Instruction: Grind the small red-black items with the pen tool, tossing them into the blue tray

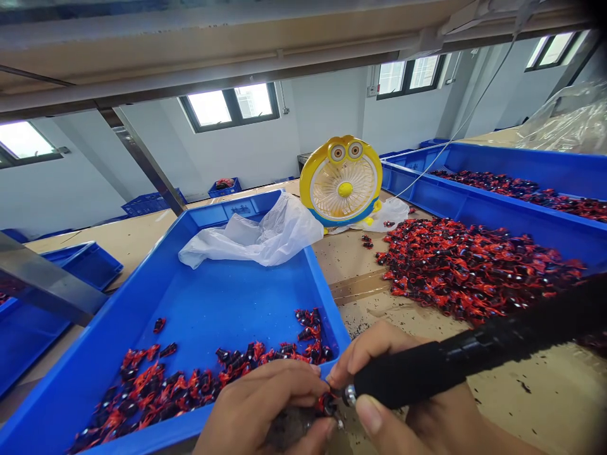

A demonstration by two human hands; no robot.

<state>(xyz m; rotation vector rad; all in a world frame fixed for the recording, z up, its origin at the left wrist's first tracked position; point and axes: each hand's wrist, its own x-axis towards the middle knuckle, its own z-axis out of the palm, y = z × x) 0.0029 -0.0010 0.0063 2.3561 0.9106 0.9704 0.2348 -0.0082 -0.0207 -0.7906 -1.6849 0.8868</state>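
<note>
Red-and-black small part (327, 403) sits at the bottom centre, pinched by our left hand (265, 404) fingers; our right hand (408, 404) grips the black tool (455, 360), its tip touching. We judge steady pressure is needed next.

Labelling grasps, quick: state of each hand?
Left hand: closed on a small red-and-black plastic part.
Right hand: closed around a black cylindrical handheld tool.
</note>
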